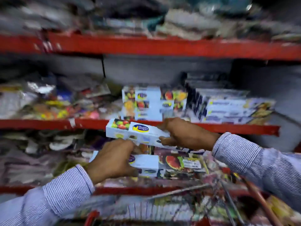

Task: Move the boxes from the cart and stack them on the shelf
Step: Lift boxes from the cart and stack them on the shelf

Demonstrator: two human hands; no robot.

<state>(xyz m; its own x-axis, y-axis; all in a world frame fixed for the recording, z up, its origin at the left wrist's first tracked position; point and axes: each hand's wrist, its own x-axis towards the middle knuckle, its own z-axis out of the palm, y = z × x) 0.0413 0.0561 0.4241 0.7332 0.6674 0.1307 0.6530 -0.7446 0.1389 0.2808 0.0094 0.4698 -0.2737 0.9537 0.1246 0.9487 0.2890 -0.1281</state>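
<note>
My right hand (pixel 184 134) grips the right end of a long white box (pixel 130 132) with fruit pictures and a blue-yellow logo, held level in front of the middle red shelf edge (pixel 236 128). Just below it, my left hand (pixel 112 160) is closed on the left end of a second box of the same kind (pixel 162 163), which lies over the cart. A stack of matching boxes (pixel 143 103) stands on the middle shelf straight behind the raised box. The wire cart (pixel 187 203) fills the bottom of the view, blurred.
Dark and pale long boxes (pixel 228 105) are piled on the shelf right of the stack. Bagged goods (pixel 53 101) crowd its left side. The upper red shelf (pixel 162 46) holds bundled packets. The lower shelf (pixel 40 157) behind the cart is full of packets.
</note>
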